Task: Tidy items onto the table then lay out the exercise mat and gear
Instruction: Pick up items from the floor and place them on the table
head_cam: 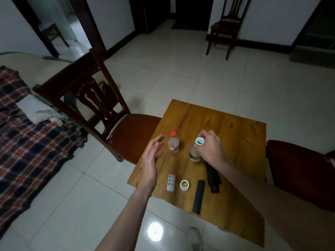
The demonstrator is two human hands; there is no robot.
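Fingers (198,147) of the right hand (210,148) curl around a white-capped bottle (194,153) standing on the table (244,142); the left hand (151,156) hovers with fingers spread beside a red-capped bottle (173,144).

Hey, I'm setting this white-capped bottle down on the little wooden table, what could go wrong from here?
1. The right hand grips the white-capped bottle close to the red-capped bottle; a sideways nudge could topple that one.
2. The black remote lies near the wooden table front edge, under your right forearm; pulling back might sweep it off.
3. The left hand hovers open near the white remote and small round tin, which it could bump.
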